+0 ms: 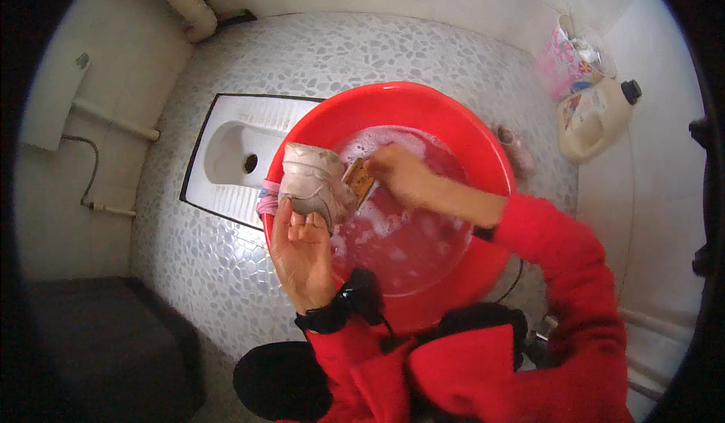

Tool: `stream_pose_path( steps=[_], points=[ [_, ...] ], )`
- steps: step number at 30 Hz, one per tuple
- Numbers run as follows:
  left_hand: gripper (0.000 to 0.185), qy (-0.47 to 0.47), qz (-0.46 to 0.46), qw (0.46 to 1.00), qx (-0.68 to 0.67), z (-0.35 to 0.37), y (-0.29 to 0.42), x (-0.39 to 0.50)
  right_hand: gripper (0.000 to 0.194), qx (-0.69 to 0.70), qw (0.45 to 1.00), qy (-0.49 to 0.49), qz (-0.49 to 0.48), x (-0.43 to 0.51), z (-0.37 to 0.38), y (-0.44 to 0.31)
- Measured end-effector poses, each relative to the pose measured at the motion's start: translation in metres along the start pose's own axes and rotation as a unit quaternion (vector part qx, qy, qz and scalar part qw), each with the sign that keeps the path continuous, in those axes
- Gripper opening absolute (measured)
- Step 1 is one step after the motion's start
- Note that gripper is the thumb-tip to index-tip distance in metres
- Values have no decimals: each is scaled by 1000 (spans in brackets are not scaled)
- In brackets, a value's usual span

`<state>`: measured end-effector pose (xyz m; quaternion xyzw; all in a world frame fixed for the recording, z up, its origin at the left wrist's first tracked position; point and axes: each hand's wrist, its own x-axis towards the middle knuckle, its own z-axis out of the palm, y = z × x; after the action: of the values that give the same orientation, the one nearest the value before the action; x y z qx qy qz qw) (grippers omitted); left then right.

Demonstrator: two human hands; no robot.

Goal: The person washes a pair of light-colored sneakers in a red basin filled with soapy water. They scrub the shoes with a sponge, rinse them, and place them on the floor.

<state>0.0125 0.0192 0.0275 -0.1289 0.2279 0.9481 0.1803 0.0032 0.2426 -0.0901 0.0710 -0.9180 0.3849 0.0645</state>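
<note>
My left hand (303, 247) holds a pale, wet shoe (311, 176) over the left side of a large red plastic basin (396, 97), its fingers tucked into the opening. My right hand (393, 168), somewhat blurred, grips a brown scrubbing brush (359, 183) close against the shoe's right side. Its fingertips are partly hidden. Soapy water (408, 241) with patches of foam lies in the basin. A pink cloth (268, 197) hangs over the basin's left rim beside the shoe.
A white squat toilet (232, 151) is set in the floor left of the basin. On the right are another shoe (516, 150), a beige jug (595, 120) with a black cap and a pink patterned bin (563, 63). A dark boxy object (107, 343) stands at lower left.
</note>
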Motion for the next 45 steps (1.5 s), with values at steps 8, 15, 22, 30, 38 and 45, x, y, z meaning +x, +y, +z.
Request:
stream_pose_path(
  steps=[8, 15, 22, 30, 38, 45],
  points=[
    [42, 34, -25, 999, 27, -1, 3, 0, 13, -313, 852, 101, -406, 64, 113, 43],
    [30, -23, -6, 1000, 7, -22, -6, 14, 39, -33, 990, -92, 105, 8, 9, 21],
    [38, 10, 9, 1000, 6, -10, -74, 27, 87, 5, 977, 192, 96, -46, -62, -52],
    [21, -25, 92, 978, 183, 1, -119, 22, 90, 21, 967, 240, 77, -20, -53, -105],
    [25, -1, -33, 999, 40, -3, -112, 38, 83, 61, 963, 255, 55, -27, -39, -93],
    [21, -5, -42, 999, 1, -8, -110, 42, 76, 5, 967, 253, -7, -24, -33, -87]
  ],
)
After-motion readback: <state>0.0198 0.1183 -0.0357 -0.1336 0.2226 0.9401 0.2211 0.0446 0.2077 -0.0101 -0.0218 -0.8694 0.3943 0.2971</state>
